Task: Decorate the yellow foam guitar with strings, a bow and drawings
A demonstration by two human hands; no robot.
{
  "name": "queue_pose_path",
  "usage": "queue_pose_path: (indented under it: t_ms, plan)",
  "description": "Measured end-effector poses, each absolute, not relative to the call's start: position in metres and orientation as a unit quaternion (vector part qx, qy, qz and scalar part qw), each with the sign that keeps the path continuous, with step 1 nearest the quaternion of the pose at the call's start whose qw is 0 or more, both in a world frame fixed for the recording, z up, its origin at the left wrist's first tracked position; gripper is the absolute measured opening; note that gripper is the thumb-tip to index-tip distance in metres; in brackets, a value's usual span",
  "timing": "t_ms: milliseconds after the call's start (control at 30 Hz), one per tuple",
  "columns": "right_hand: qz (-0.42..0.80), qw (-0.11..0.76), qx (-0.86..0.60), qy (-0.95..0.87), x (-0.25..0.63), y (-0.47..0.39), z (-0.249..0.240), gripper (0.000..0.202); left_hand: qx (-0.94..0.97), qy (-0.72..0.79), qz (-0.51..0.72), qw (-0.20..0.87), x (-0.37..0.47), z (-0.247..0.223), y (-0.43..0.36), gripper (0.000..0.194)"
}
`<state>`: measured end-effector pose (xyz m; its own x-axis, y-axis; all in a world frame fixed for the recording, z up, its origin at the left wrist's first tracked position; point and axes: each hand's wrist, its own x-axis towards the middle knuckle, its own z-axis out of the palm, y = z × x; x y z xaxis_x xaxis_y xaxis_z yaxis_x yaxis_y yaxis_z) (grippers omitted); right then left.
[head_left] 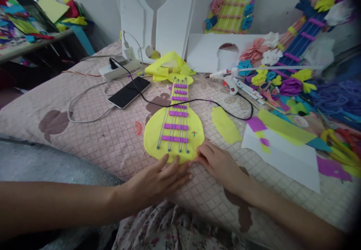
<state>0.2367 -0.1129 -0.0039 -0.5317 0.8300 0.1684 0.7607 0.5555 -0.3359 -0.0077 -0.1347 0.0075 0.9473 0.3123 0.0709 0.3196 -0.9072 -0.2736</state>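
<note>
A guitar shape covered in yellow crepe paper [194, 122] lies flat on the table, neck pointing away from me. Purple strips [176, 127] cross it, and several thin grey-blue strings run along its length. My left hand [160, 176] rests along its bottom rim, fingers stretched and slightly spread. At the lower right rim, my right hand [216, 163] has its fingers curled together, pinching the edge; the fingertips are partly hidden. A black cord [197, 100] passes over the guitar near the neck. Loose yellow crepe paper [175, 61] is bunched at the far end.
A phone [129, 92] and a power strip [120, 69] with cables lie left. On the right are a glue gun [232, 82], a yellow paper piece [225, 125], a white sheet [284, 159] and coloured scraps. Behind stand white cut-out boards [175, 16] and a decorated blue guitar [299, 46].
</note>
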Motion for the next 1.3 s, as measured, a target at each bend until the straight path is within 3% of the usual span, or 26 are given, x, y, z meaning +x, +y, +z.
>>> queue_pose_path:
  t_ms: [300,467,633,867,1067,1300]
  plan:
    - [0.15,0.125,-0.432,-0.88,0.24,-0.11,-0.003,0.01,-0.977,-0.147,-0.001,0.152,-0.003,0.007,-0.137,0.048]
    - [0.212,0.107,-0.436,-0.868,0.24,-0.104,0.008,0.015,-0.991,-0.107,-0.038,0.073,-0.019,0.015,-0.126,0.045]
    - [0.28,0.115,-0.42,-0.856,0.242,-0.1,0.019,0.009,-0.994,-0.029,-0.101,-0.028,-0.028,0.034,-0.115,0.025]
    - [0.212,0.127,-0.452,-0.857,0.235,-0.103,0.012,0.013,-0.895,-0.319,-0.203,-0.238,0.0,0.027,-0.101,0.009]
    - [0.161,0.105,-0.468,-0.863,0.231,-0.107,0.007,0.014,-0.893,-0.367,-0.174,-0.192,0.022,0.012,-0.097,0.008]
    - [0.26,0.129,-0.446,-0.846,0.24,-0.104,0.01,0.015,-0.888,-0.392,-0.141,-0.194,0.024,0.011,-0.098,0.002]
